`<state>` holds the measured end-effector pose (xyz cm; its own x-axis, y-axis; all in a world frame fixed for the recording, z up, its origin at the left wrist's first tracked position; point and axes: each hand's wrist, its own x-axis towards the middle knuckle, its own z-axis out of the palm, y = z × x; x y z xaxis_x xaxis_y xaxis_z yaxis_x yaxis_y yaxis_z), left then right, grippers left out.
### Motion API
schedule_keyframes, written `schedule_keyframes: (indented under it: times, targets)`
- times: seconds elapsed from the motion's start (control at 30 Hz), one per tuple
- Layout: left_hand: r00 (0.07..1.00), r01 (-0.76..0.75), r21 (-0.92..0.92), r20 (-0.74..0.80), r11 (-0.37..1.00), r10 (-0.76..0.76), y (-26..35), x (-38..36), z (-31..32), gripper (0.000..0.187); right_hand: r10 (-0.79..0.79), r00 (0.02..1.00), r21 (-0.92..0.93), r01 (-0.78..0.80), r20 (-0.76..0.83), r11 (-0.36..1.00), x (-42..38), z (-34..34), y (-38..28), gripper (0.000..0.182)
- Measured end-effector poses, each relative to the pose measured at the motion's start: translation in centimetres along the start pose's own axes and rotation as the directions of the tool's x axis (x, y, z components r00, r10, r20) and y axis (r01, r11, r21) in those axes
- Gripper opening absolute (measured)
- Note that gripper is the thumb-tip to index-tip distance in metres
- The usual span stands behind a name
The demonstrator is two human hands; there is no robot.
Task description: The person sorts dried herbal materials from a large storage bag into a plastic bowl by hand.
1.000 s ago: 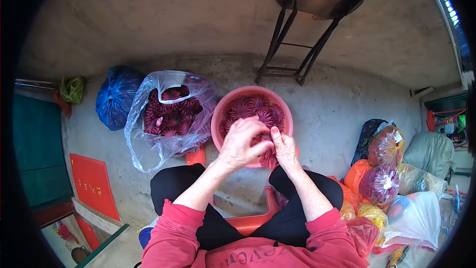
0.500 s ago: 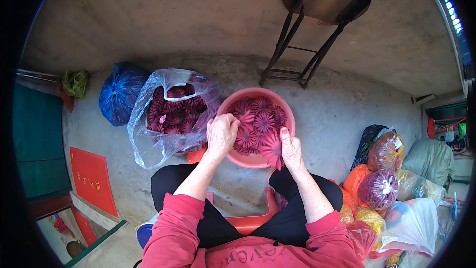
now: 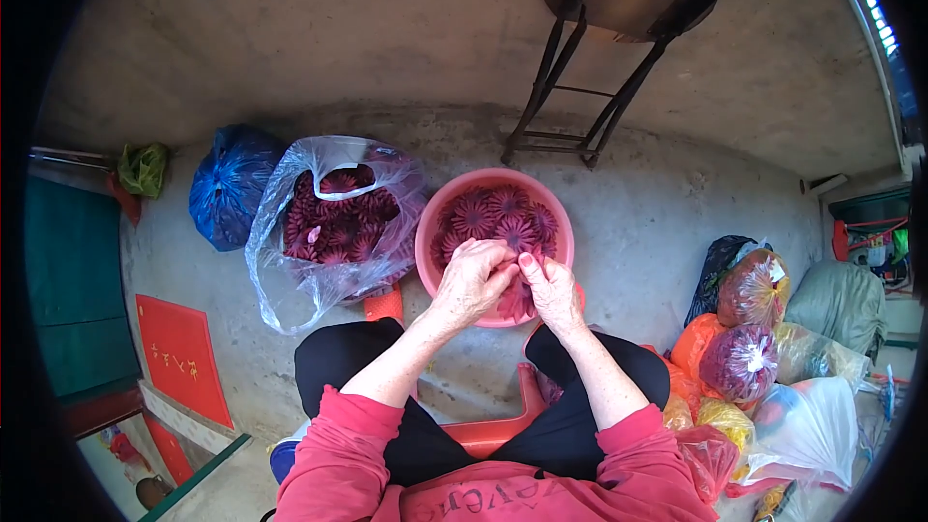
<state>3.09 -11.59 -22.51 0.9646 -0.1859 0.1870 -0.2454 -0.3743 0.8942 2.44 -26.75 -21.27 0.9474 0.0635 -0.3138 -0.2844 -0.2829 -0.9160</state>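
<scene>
My left hand (image 3: 476, 280) is closed in a pinch over the front of the pink basin (image 3: 425, 261). What lies between its fingertips is hidden. Against it, almost touching, is my right hand (image 3: 553, 292), its thumb and fingers closed on a pinkish-red, many-petalled flower piece (image 3: 515, 304) that hangs below the fingertips. Inside the basin lie several dark red flower pieces (image 3: 474, 217) of the same kind, with pointed petals round a centre.
A clear plastic bag (image 3: 266, 261) of similar red pieces stands left of the basin, beside a blue bag (image 3: 232, 184). A folding stool (image 3: 570, 87) leans against the wall. Filled bags (image 3: 739, 362) crowd the right. A red plastic stool (image 3: 493, 435) is beneath me.
My left hand has moved right from the basin's left side to meet my right hand. My right hand has shifted slightly left, and the flower piece is now partly covered by the hands.
</scene>
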Motion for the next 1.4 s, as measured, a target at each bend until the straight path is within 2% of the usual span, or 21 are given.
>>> schedule_keyframes:
  times: [0.03, 0.17, 0.2, 0.33, 0.37, 0.43, 0.5, 0.53, 0.67, 0.7, 0.83, 0.87, 1.0, 1.07, 1.1, 1.17, 1.2, 1.33, 1.4]
  targets:
    - [1.0, 0.003, 0.001, -0.002, 1.0, -0.003, -0.3, -0.1, 0.0, 0.014, 0.001, 1.0, 0.0, -0.001, 0.003, 1.0, 0.0, -0.1, 0.2, 0.037]
    - [0.946, 0.321, 0.195, -0.035, 0.927, -0.321, -1.8, 0.0, -1.1, 0.014, 0.084, 0.995, -0.004, -0.084, 0.055, 0.996, 0.4, -0.5, 1.3, 0.038]
    - [0.947, 0.321, 0.196, -0.036, 0.927, -0.32, -2.3, 0.1, -1.3, 0.014, 0.083, 0.995, -0.004, -0.082, 0.055, 0.997, 0.4, -0.7, 1.4, 0.038]
    - [0.894, 0.442, 0.285, -0.225, 0.851, -0.388, -3.8, 0.0, -2.1, 0.014, 0.072, 0.997, 0.104, -0.07, -0.01, 0.992, 0.3, -1.3, 1.5, 0.037]
    - [0.894, 0.44, 0.286, -0.227, 0.851, -0.386, -3.5, 0.1, -2.1, 0.014, 0.068, 0.998, 0.105, -0.067, -0.009, 0.992, 0.5, -1.0, 1.9, 0.037]
    - [0.936, 0.286, 0.293, -0.288, 0.912, -0.201, -2.4, 0.6, -1.7, 0.015, -0.031, 0.999, 0.167, 0.036, -0.03, 0.985, 1.2, 0.5, 3.4, 0.035]
    - [0.939, 0.126, 0.302, -0.343, 0.945, -0.016, -1.2, 0.9, -1.3, 0.015, -0.125, 0.99, 0.219, 0.135, -0.057, 0.966, 1.5, 1.3, 4.8, 0.034]
    - [0.941, 0.125, 0.3, -0.339, 0.946, -0.017, -0.8, 0.8, -1.2, 0.015, -0.122, 0.991, 0.218, 0.132, -0.06, 0.967, 1.3, 1.2, 4.5, 0.034]
    - [0.982, -0.051, 0.147, -0.175, 0.988, 0.076, 0.6, 0.8, -1.1, 0.015, -0.075, 0.997, 0.071, 0.076, -0.013, 0.995, 0.7, 0.0, 2.4, 0.031]
    - [0.981, -0.048, 0.146, -0.177, 0.988, 0.074, 0.7, 0.7, -0.9, 0.015, -0.074, 0.997, 0.069, 0.075, -0.011, 0.995, 0.6, 0.0, 2.1, 0.031]
    - [0.999, 0.043, 0.015, -0.03, 0.999, -0.043, 0.9, -0.1, 0.2, 0.013, -0.043, 0.998, 0.119, 0.048, -0.039, 0.992, 0.1, 0.3, 1.3, 0.032]
    - [0.999, 0.045, 0.015, -0.031, 0.999, -0.044, 0.7, -0.2, 0.3, 0.013, -0.042, 0.998, 0.119, 0.047, -0.038, 0.992, -0.1, 0.4, 1.1, 0.032]
    - [0.965, 0.203, -0.091, -0.15, 0.975, -0.215, -0.7, -0.5, 0.5, 0.011, 0.004, 1.0, 0.084, -0.004, -0.006, 0.996, -0.7, 0.6, 0.3, 0.032]
    - [0.906, 0.349, -0.095, -0.22, 0.932, -0.362, -1.5, -0.1, -1.0, 0.01, 0.02, 1.0, 0.08, -0.019, -0.008, 0.997, -0.4, -0.1, 0.5, 0.031]
    - [0.907, 0.346, -0.094, -0.219, 0.933, -0.359, -1.9, 0.2, -2.0, 0.01, 0.041, 0.999, 0.076, -0.04, -0.01, 0.996, -0.2, -0.7, 0.7, 0.03]
    - [0.731, 0.555, -0.439, -0.146, 0.706, -0.666, -2.4, 0.7, -3.5, 0.009, 0.081, 0.997, 0.068, -0.08, -0.009, 0.995, 0.1, -1.4, 1.0, 0.029]
    - [0.733, 0.555, -0.435, -0.147, 0.709, -0.664, -2.4, 0.7, -3.6, 0.009, 0.079, 0.997, 0.072, -0.078, -0.01, 0.994, 0.3, -1.2, 1.2, 0.029]
    - [0.781, 0.442, -0.647, -0.063, 0.621, -0.621, -2.6, 0.6, -3.4, 0.01, 0.105, 0.992, 0.212, -0.116, 0.065, 0.97, 0.6, -1.0, 2.3, 0.029]
    - [0.778, 0.429, -0.669, -0.066, 0.607, -0.624, -2.5, 0.7, -3.4, 0.01, 0.11, 0.987, 0.271, -0.138, 0.115, 0.953, 1.0, -0.9, 2.8, 0.03]
